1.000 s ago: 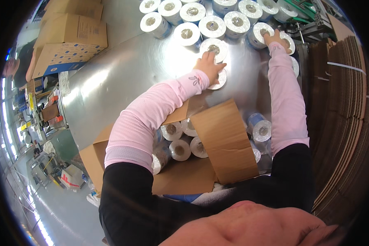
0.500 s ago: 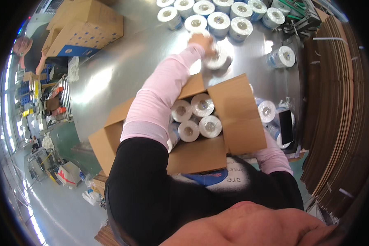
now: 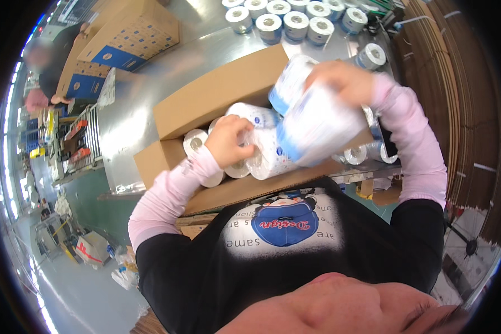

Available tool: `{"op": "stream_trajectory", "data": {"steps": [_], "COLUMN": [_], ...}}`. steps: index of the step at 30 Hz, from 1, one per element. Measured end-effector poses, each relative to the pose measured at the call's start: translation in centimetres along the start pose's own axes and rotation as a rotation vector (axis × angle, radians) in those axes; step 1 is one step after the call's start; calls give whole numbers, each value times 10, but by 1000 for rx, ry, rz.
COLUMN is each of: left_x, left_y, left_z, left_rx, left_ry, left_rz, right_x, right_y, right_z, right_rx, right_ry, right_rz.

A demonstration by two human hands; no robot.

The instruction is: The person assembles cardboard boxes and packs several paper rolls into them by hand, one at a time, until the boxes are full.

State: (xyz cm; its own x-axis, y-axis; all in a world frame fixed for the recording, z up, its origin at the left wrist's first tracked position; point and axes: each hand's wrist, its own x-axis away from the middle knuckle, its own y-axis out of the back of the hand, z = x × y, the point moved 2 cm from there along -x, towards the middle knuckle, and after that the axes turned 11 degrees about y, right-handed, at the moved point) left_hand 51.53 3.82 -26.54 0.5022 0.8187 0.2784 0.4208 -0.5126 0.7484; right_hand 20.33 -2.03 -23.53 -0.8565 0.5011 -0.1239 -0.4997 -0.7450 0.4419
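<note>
An open cardboard box (image 3: 217,89) in front of me holds several white paper rolls in clear wrap with blue bands. Over its left part, my left hand (image 3: 234,142) curls thumb and fingers against the end of a wrapped paper roll (image 3: 275,158) that lies on its side. At the box's right end, my right hand (image 3: 339,83) grips a wrapped paper roll (image 3: 323,125), blurred by motion. Just behind that one, another wrapped roll (image 3: 292,78) is tilted beside my right fingers. Rolls and hands hide much of the box's inside.
Several more rolls (image 3: 296,25) stand at the far side of the metal table (image 3: 133,106). One roll (image 3: 371,55) lies at the right. Stacked flat cardboard (image 3: 440,100) fills the right side. At the far left, a person (image 3: 61,61) stands by a large printed carton (image 3: 131,42).
My left hand has come back from the far rolls to the box. My right hand has risen from beside the box to above its right end, and more rolls are there.
</note>
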Motion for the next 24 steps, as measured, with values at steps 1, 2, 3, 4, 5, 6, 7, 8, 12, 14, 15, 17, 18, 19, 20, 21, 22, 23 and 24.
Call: {"op": "stream_trajectory", "data": {"steps": [1,2,3,4,5,6,7,8,12,14,15,17,18,19,20,21,22,23,24], "left_x": [5,2,1,0,-2,-8,-17,-29,-89,-141,-172,-247,-287,-320,-351,-382,-412,-442,-463], "left_y": [-11,-29,-46,-61,-74,-81,-76,-66,11,30,39,30,16,2,-12,-22,-31,-40,-51], "left_z": [4,9,12,14,22,29,29,26,10,19,20,42,57,72,81,83,87,91,93], "left_rx": [-133,-263,-397,-393,-317,-241,-214,-181,-41,160,169,-23,-8,3,-121,-212,-213,-212,-213], "left_ry": [-50,-127,-202,-183,-189,-192,-168,-135,-145,117,159,-50,-18,29,103,271,332,392,449], "left_rz": [-36,-72,-107,-10,37,81,183,282,-53,-163,-232,-366,-343,-325,-333,-234,-220,-211,-200], "right_x": [-34,-33,-35,-38,-31,-24,-19,-25,28,96,130,189,205,198,192,185,177,167,159], "right_y": [-30,-63,-96,-123,-142,-155,-166,-152,-62,-24,-32,-78,-97,-79,-47,-21,-3,15,27], "right_z": [45,42,23,1,-24,-48,-72,-58,-40,-90,-127,-216,-247,-258,-258,-259,-262,-268,-275], "right_rx": [602,783,884,948,971,879,781,681,437,627,745,855,854,714,575,431,397,370,340], "right_ry": [-177,-3,19,-72,-177,-203,-221,-231,-264,-539,-680,-934,-1039,-1035,-1040,-1045,-1003,-960,-919], "right_rz": [227,183,228,352,419,303,184,75,-776,-940,-714,-291,-101,-46,9,64,77,89,99]}}
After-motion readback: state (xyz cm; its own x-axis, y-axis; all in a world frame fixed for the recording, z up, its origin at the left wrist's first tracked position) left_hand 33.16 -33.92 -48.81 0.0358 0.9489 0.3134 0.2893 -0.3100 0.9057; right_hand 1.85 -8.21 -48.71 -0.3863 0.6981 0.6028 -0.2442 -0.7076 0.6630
